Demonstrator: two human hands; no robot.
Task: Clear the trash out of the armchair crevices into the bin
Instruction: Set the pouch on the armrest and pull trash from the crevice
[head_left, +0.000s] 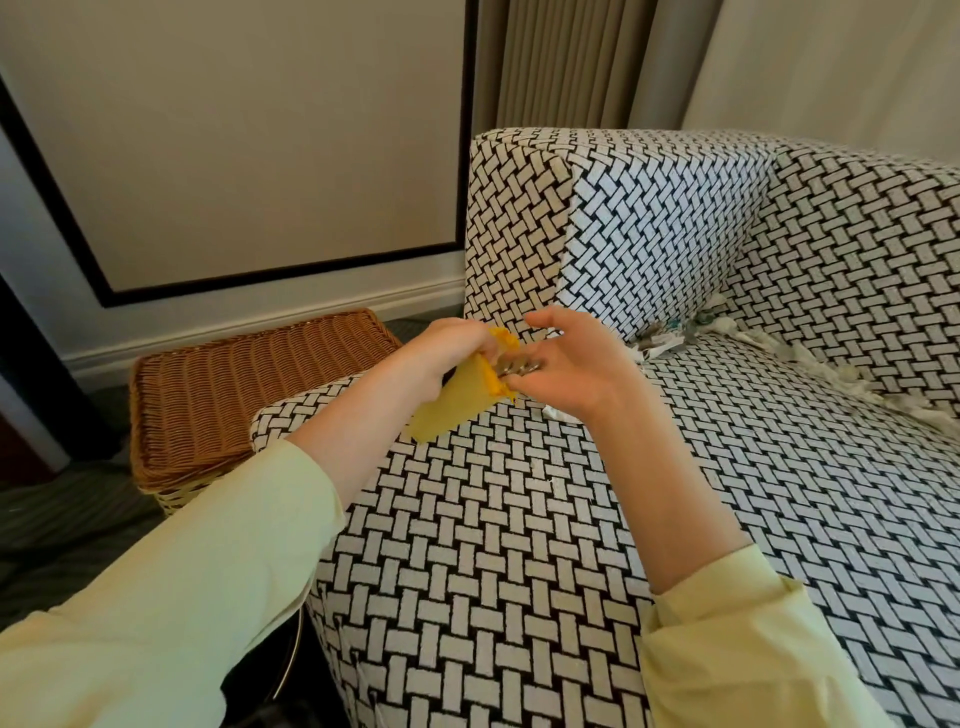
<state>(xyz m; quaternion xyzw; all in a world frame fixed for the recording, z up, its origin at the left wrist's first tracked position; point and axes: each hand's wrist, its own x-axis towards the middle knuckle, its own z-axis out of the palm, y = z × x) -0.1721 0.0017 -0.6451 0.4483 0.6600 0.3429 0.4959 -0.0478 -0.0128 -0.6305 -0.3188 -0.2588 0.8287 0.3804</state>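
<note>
holding yellow wrapper (457, 405) over armchair (519, 519) edge near bin (234, 395)

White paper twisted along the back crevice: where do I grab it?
Pinch the white paper at the loose stretch lying out on the seat, coming from above and in front. The rest looks wedged under the backrest.

Yellow wrapper (457, 400) crumpled, above armchair (519, 519) seat's front-left corner. White scraps (670, 340) wedged along arm and back crevices. Wicker bin (234, 395) on floor, left of armchair.
</note>
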